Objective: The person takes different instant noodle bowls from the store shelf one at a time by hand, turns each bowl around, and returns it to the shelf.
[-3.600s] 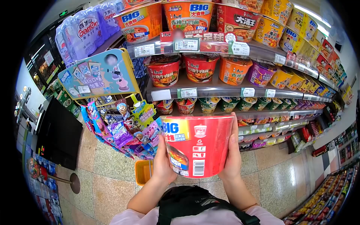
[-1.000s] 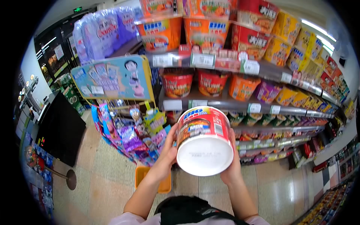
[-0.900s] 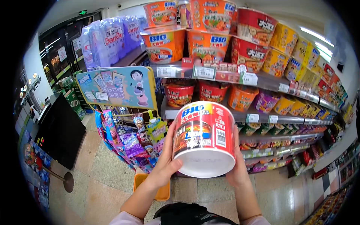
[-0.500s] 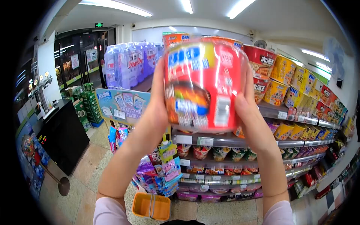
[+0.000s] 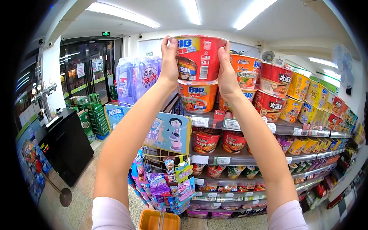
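A large red instant noodle tub [image 5: 203,53] is between my two hands, upright, its barcode side partly facing me. My left hand [image 5: 169,59] presses on its left side and my right hand [image 5: 227,73] on its right. Directly beneath it stands an orange noodle tub [image 5: 197,97] on the top shelf; the red tub's base appears to rest on that tub's lid. Right of my right hand are more stacked tubs, among them an orange one [image 5: 245,71] and a red one [image 5: 274,78].
Lower shelves [image 5: 214,160] hold rows of noodle cups. Purple-wrapped packs [image 5: 140,76] stand left of the tubs, behind a blue sign [image 5: 149,126]. Hanging snack bags [image 5: 159,184] are below it. An orange basket [image 5: 159,221] is on the floor. A black counter [image 5: 65,142] stands at left.
My hands have carried the red tub away from me and upward in view, onto the orange tub. My arms are stretched out further, and the shelf is less hidden.
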The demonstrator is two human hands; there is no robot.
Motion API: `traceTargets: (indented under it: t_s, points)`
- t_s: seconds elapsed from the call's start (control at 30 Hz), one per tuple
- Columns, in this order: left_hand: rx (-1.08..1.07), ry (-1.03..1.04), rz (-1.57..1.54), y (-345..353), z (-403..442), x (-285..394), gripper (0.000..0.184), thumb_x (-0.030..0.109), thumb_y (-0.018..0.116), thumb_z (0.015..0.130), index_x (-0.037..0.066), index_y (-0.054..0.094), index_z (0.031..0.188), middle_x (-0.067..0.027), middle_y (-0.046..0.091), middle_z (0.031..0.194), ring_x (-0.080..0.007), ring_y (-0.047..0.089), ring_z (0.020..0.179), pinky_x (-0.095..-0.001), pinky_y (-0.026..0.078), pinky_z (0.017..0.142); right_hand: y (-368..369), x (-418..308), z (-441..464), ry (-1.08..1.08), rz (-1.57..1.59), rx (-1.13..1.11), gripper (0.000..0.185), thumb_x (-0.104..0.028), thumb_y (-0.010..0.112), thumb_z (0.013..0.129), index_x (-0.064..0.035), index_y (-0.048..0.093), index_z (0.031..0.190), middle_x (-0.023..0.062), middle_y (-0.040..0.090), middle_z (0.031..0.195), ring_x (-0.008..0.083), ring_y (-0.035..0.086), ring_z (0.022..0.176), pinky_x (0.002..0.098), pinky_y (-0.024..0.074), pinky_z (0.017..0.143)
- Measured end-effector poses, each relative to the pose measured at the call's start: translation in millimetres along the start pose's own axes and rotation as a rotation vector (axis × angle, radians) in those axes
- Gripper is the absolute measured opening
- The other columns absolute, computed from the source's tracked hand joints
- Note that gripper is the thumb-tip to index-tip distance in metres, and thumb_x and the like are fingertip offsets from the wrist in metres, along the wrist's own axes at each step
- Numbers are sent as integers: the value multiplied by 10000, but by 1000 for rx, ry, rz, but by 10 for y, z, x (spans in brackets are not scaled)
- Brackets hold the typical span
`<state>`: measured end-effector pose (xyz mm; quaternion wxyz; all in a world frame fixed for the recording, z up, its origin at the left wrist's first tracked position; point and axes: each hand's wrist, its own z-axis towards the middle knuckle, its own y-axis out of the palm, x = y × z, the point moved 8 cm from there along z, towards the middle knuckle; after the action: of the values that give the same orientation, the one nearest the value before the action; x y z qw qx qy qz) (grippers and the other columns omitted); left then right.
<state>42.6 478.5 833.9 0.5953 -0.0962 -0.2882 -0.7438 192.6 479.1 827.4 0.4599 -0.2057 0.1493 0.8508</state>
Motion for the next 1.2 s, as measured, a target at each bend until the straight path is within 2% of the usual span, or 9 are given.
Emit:
traceTargets:
  t_s: [0.07,0.23,0.3,0.47,0.6,0.73,0.87,1.03,1.2]
  points:
    - [43,73,95,-36,20,-31,602,388,461,891,117,188,1355,-165,233,1368,-249,310,1229,-338,258,1013,-65,199,85,30,22,20,828,-487,408,883,-38,-66,1392,165,114,1436,229,148,1319,321,164,1058]
    - [23,75,114,-61,-45,-142,567,313,472,887,150,201,1358,-164,188,1390,-256,306,1238,-349,309,986,-228,460,181,14,-302,53,834,-514,387,883,-17,-56,1386,186,77,1442,245,128,1327,329,152,1066]
    - [5,52,101,-82,-54,-164,577,316,481,883,149,199,1358,-158,198,1382,-262,308,1233,-360,333,970,-326,556,235,37,-460,57,821,-517,367,893,-83,-125,1386,166,21,1456,250,89,1341,334,124,1069]
    - [21,19,55,-246,14,-309,555,146,476,756,145,262,1268,-119,315,1303,-226,381,1164,-346,322,961,-292,474,364,-211,-668,-44,660,-361,381,932,-101,6,1409,167,93,1450,252,127,1337,336,155,1067]
    - [-45,-24,260,-202,-3,-215,647,149,574,723,131,238,1276,-122,255,1323,-253,356,1187,-361,334,962,-307,343,358,-261,-731,15,508,-175,383,928,-149,190,1397,142,191,1432,258,188,1324,341,194,1061]
    - [-115,63,504,-188,25,-303,865,97,751,631,99,195,1293,-148,248,1324,-274,302,1243,-376,352,983,-348,356,310,-263,-891,109,474,-138,405,900,-73,274,1351,259,272,1354,376,257,1273,387,240,1033]
    - [-105,129,617,-196,19,-362,891,94,746,634,105,175,1317,-151,273,1319,-265,317,1235,-376,375,971,-368,462,210,-200,-824,147,544,-159,465,863,-59,257,1356,269,297,1334,378,296,1250,375,256,1031]
    - [-51,122,611,-180,-77,-318,870,139,725,657,121,186,1339,-185,229,1364,-300,246,1280,-393,298,1017,-342,434,22,-203,-825,106,597,-195,512,839,-23,251,1347,252,325,1319,362,299,1250,384,266,1023]
    - [90,389,624,14,-314,50,689,161,670,716,51,292,1282,-182,308,1309,-283,286,1246,-387,262,1009,-390,-87,-469,-256,-860,11,508,-174,557,816,-36,358,1262,213,409,1229,344,374,1182,385,311,983]
